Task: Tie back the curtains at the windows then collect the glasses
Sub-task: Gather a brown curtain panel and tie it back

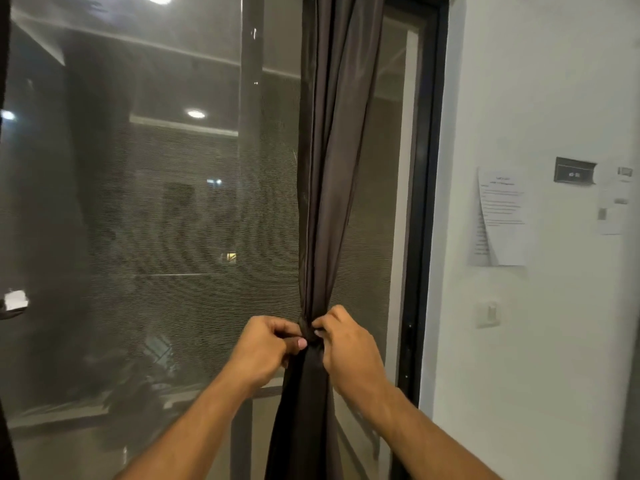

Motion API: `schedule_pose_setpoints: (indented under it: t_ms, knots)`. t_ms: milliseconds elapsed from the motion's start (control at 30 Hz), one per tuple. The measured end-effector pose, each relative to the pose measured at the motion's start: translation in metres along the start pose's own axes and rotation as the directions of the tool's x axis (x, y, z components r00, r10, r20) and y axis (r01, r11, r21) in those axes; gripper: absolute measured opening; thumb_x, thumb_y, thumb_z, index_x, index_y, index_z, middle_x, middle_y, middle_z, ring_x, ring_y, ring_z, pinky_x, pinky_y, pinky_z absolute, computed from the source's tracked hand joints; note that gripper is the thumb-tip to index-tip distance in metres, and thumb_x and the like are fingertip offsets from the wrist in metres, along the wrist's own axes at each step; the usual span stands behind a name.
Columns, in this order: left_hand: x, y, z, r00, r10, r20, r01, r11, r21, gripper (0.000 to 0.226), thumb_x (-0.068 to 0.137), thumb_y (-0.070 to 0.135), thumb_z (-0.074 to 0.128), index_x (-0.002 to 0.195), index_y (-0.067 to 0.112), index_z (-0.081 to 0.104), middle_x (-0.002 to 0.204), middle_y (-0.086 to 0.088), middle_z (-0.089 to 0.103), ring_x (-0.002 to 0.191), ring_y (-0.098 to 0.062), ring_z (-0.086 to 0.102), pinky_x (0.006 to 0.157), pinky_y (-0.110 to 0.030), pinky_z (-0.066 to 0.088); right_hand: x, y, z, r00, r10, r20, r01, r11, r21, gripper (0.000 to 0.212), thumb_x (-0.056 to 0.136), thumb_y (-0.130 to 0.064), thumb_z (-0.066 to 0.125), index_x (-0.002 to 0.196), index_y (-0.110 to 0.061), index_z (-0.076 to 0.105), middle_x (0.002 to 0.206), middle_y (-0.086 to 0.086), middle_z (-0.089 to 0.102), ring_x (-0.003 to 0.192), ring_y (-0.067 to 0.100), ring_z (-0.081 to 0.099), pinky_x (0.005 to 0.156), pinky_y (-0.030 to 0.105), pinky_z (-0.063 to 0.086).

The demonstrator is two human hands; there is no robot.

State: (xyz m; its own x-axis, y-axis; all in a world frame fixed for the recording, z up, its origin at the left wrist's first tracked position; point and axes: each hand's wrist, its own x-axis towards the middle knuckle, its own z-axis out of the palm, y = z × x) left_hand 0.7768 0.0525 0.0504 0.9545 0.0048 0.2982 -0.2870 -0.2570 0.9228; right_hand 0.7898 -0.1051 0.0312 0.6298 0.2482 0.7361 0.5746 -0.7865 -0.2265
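Both hands up at the gathered bit, left hand (265, 344) and right hand (341, 337) pinching the tie around the dark curtain (329, 168), curtain bunched in front of the window (156, 202), white wall (519, 341) to the right, paper notice (502, 216), light switch (488, 313)

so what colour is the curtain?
Dark brown-grey, plain, no pattern. The curtain shows best in the head view.

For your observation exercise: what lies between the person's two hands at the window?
In the head view, the gathered dark curtain lies between them, cinched at a knot or tie band. The left hand and right hand pinch it from either side.
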Motion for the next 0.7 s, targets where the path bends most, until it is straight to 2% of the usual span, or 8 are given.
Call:
schedule_pose_setpoints:
  t_ms: [33,100,200,333,467,567,633,700]
  knots:
    - [0.0,0.001,-0.003,1.0,0.001,-0.013,-0.001,1.0,0.012,0.008,0.087,-0.006,0.071,0.083,-0.002,0.076,0.063,-0.004,0.064,0.049,-0.005,0.053,0.049,-0.019,0.044,0.001,0.0,-0.002,0.998,0.043,-0.052,-0.042,0.999,0.032,0.019,0.1,-0.01,0.057,0.112,-0.013,0.071,0.109,-0.002,0.059,0.089,0.016,0.065,0.078,0.027,0.052]
    - [0.001,0.002,-0.011,0.999,-0.003,-0.043,0.003,1.0,0.021,0.011,0.086,-0.006,0.073,0.083,0.004,0.078,0.066,-0.008,0.069,0.051,-0.008,0.054,0.049,-0.021,0.045,0.005,0.003,-0.01,0.975,0.158,-0.156,-0.14,0.983,0.117,0.016,0.098,-0.007,0.06,0.103,-0.014,0.074,0.099,-0.006,0.059,0.082,0.006,0.059,0.074,0.014,0.047]
    - [0.004,0.001,-0.024,0.997,0.006,-0.082,-0.001,0.999,0.053,0.014,0.085,-0.002,0.076,0.085,0.011,0.081,0.075,-0.011,0.076,0.057,-0.012,0.06,0.054,-0.023,0.052,0.01,0.006,-0.021,0.936,0.281,-0.211,-0.239,0.949,0.204,0.014,0.097,-0.008,0.065,0.093,-0.018,0.073,0.091,-0.011,0.058,0.079,-0.002,0.056,0.072,0.003,0.041]
    - [0.005,0.0,-0.026,0.996,0.027,-0.089,-0.022,0.999,0.049,0.011,0.088,-0.001,0.073,0.088,0.009,0.079,0.08,-0.013,0.075,0.059,-0.017,0.065,0.06,-0.027,0.058,0.007,0.005,-0.021,0.922,0.333,-0.197,-0.289,0.931,0.223,0.016,0.097,-0.011,0.066,0.088,-0.024,0.067,0.09,-0.018,0.057,0.083,-0.002,0.058,0.069,0.005,0.042]
    - [0.004,-0.003,-0.019,0.993,0.049,-0.112,-0.044,0.998,0.045,0.012,0.09,-0.003,0.07,0.089,0.006,0.077,0.086,-0.013,0.074,0.061,-0.019,0.066,0.05,-0.016,0.052,0.006,0.009,-0.024,0.904,0.383,-0.189,-0.328,0.906,0.268,0.022,0.095,-0.009,0.068,0.084,-0.028,0.065,0.089,-0.016,0.06,0.083,-0.001,0.059,0.069,0.005,0.043]
    - [0.007,-0.008,-0.018,0.985,0.077,-0.156,-0.061,0.993,0.104,0.015,0.088,0.002,0.075,0.083,0.016,0.078,0.081,-0.004,0.075,0.068,-0.013,0.066,0.057,-0.02,0.051,0.004,0.014,-0.025,0.925,0.357,-0.126,-0.307,0.902,0.303,0.009,0.095,-0.02,0.072,0.088,-0.026,0.068,0.089,-0.014,0.064,0.083,0.0,0.061,0.072,0.012,0.045]
    - [0.005,-0.012,-0.013,0.966,0.147,-0.215,-0.106,0.976,0.19,0.012,0.084,0.008,0.08,0.081,0.019,0.076,0.086,0.001,0.072,0.078,-0.013,0.066,0.07,-0.022,0.051,-0.002,0.023,-0.026,0.942,0.334,-0.042,-0.299,0.889,0.347,0.01,0.092,-0.029,0.075,0.091,-0.025,0.067,0.085,-0.011,0.067,0.077,0.004,0.062,0.066,0.016,0.048]
    - [-0.004,-0.012,0.0,0.919,0.281,-0.278,-0.211,0.944,0.254,0.019,0.078,0.014,0.086,0.078,0.018,0.067,0.087,0.001,0.063,0.076,-0.008,0.06,0.068,-0.013,0.047,-0.01,0.033,-0.028,0.947,0.319,0.029,-0.307,0.878,0.368,0.019,0.089,-0.035,0.078,0.09,-0.023,0.065,0.08,-0.006,0.067,0.073,0.011,0.062,0.065,0.023,0.051]
